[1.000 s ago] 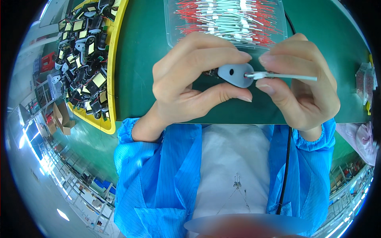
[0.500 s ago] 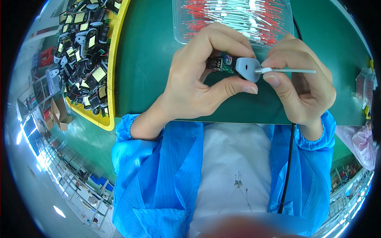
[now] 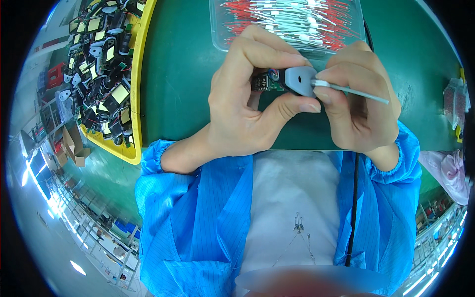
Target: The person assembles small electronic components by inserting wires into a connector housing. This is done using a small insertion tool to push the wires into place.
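My left hand (image 3: 247,99) is closed round a small electronic assembly, gripping its grey-blue end cap (image 3: 300,82) between thumb and fingers. The cap has a dark oval hole in it. Behind it show a black body and a green circuit board (image 3: 267,81) with small coloured wires. Between thumb and forefinger, my right hand (image 3: 358,94) pinches a thin wire lead (image 3: 363,93) by its white connector (image 3: 321,83). The connector's tip meets the right edge of the cap; whether it is seated inside cannot be seen. The lead's pale free end points right and slightly down.
A clear plastic box (image 3: 216,29) of red and pale wire leads lies beyond my hands. At the left stands a yellow bin (image 3: 140,89) heaped with similar assemblies (image 3: 106,74). A black cable (image 3: 354,208) hangs down past the green table's (image 3: 173,59) near edge.
Both hands have shifted slightly left with what they hold. The lead has tilted, its free end now lower. My right fingers are closer to the cap.
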### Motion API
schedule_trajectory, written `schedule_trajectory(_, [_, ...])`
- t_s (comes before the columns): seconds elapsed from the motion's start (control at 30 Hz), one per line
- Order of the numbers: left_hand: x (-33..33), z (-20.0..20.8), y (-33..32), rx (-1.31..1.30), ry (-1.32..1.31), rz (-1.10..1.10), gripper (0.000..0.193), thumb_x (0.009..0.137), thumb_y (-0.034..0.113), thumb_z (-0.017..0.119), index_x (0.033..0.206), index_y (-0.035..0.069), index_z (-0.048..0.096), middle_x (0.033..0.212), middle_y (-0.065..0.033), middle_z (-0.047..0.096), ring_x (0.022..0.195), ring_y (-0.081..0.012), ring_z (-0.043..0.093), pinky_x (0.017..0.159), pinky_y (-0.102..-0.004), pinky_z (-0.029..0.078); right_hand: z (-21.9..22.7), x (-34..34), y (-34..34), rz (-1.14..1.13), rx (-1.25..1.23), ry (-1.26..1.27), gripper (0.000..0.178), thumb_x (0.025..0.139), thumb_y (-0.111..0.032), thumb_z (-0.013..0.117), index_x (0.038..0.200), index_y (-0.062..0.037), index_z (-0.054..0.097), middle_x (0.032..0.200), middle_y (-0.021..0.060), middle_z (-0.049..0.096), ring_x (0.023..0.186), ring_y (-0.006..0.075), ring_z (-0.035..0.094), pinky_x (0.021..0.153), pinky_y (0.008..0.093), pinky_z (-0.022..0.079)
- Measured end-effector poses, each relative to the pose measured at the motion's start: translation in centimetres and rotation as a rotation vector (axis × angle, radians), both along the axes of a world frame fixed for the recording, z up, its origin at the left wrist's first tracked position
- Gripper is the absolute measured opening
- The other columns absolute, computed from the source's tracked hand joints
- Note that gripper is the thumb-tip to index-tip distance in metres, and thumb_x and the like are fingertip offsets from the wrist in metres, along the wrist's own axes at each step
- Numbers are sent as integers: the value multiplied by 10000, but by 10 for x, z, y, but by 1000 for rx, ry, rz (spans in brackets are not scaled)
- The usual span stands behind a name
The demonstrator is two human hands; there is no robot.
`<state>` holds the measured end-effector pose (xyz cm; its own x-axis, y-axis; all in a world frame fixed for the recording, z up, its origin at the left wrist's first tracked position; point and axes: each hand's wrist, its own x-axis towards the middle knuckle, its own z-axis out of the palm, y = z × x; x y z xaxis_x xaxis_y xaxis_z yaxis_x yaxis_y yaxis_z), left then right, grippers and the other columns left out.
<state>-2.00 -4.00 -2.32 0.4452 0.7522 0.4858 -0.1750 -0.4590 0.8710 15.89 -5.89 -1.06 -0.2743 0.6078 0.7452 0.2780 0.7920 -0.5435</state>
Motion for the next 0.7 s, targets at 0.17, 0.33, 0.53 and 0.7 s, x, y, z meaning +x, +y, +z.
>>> schedule_trajectory(0.17, [-3,2,5,80,52,-53,448,763,156,739,1058,-22,452,984,-170,526,857,-205,558,728,-277,458,4,5,1,113,-98,42,191,785,46,610,949,82,520,810,163,567,646,230,523,555,333,411])
schedule_trajectory(0.33, [-1,3,2,28,29,-29,461,758,162,744,1060,-24,449,995,-169,523,848,-192,550,729,-268,453,-1,2,1,69,-127,37,210,804,12,612,972,93,516,836,176,573,667,234,529,596,334,416])
schedule_trajectory(0.53, [0,5,4,-8,67,20,485,753,175,749,1073,-20,441,1038,-168,512,893,-187,548,758,-270,453,11,14,5,103,-342,57,289,836,-107,625,1004,100,514,914,195,562,763,230,520,669,316,413])
schedule_trajectory(0.7, [1,3,3,-16,52,8,475,752,157,746,1068,-20,440,1043,-169,513,911,-197,552,772,-280,464,9,15,5,100,-242,23,260,836,-103,624,979,94,533,899,189,565,750,223,518,661,316,411])
